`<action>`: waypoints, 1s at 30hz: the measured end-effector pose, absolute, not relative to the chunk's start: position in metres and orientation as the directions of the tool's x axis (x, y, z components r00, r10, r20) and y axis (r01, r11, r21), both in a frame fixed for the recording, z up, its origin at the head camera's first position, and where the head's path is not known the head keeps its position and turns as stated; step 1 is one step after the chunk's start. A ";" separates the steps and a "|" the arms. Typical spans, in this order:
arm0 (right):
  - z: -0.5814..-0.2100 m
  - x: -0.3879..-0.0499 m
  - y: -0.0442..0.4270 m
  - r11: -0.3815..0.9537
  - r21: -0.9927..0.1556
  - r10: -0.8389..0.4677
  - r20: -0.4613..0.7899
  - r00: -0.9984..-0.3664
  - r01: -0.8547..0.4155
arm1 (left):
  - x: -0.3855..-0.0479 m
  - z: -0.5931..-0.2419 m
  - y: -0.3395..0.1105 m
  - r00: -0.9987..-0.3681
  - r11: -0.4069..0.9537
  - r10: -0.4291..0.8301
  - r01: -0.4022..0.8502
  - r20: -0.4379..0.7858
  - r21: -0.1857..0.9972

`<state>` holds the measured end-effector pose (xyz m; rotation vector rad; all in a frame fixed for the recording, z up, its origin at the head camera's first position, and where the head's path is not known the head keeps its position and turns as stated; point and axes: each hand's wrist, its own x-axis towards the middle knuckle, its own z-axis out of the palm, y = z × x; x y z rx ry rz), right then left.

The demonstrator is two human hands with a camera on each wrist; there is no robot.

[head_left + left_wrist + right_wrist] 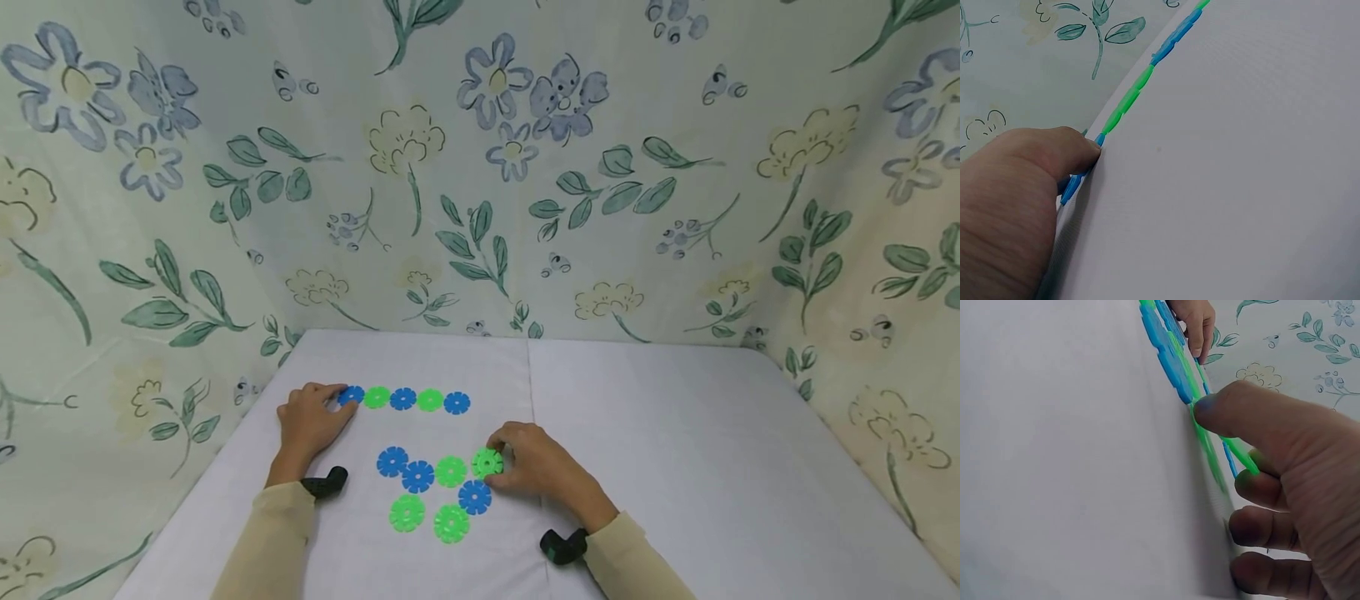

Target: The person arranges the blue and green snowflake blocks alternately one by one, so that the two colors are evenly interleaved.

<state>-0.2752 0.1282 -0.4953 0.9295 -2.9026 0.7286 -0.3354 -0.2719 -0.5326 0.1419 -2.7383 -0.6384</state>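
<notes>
A row of alternating blue and green notched plastic discs lies edge to edge on the white table. At its left end my left hand (pixel 311 427) pinches a blue disc (pixel 351 395) between thumb and forefinger; the thumb also shows against it in the left wrist view. The other end of the row is a blue disc (pixel 457 403). Nearer me, my right hand (pixel 546 468) holds a green disc (pixel 487 462) by its edge with thumb and forefinger. In the right wrist view that green disc (pixel 1241 455) is tilted off the cloth. Its thumb is near another blue disc (pixel 475 497).
Loose discs lie left of my right hand: two overlapping blue discs (pixel 417 477), a green disc (pixel 451 472) and two nearer green discs (pixel 407 512). White cloth (pixel 712 450) covers the table. A floral curtain (pixel 480 208) hangs behind and at both sides.
</notes>
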 end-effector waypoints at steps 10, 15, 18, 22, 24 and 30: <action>-0.492 -0.278 0.131 0.712 -0.365 -0.544 0.252 -0.800 -0.599 | -0.338 -0.529 -0.270 -0.937 0.892 -0.161 -0.004 0.311 0.451; -0.491 -0.279 0.133 0.731 -0.300 -0.525 0.327 -0.786 -0.613 | -0.340 -0.530 -0.269 -0.935 0.893 -0.159 0.000 0.316 0.450; -0.489 -0.279 0.134 0.740 -0.294 -0.505 0.350 -0.789 -0.604 | -0.340 -0.530 -0.270 -0.934 0.894 -0.162 -0.002 0.318 0.447; -0.489 -0.280 0.136 0.733 -0.302 -0.491 0.384 -0.782 -0.609 | -0.339 -0.531 -0.271 -0.934 0.896 -0.160 -0.001 0.319 0.444; -0.489 -0.280 0.136 0.729 -0.307 -0.485 0.398 -0.779 -0.612 | -0.338 -0.532 -0.272 -0.935 0.895 -0.158 0.001 0.318 0.446; -0.487 -0.281 0.137 0.723 -0.324 -0.466 0.423 -0.777 -0.610 | -0.334 -0.532 -0.274 -0.937 0.895 -0.150 0.007 0.315 0.447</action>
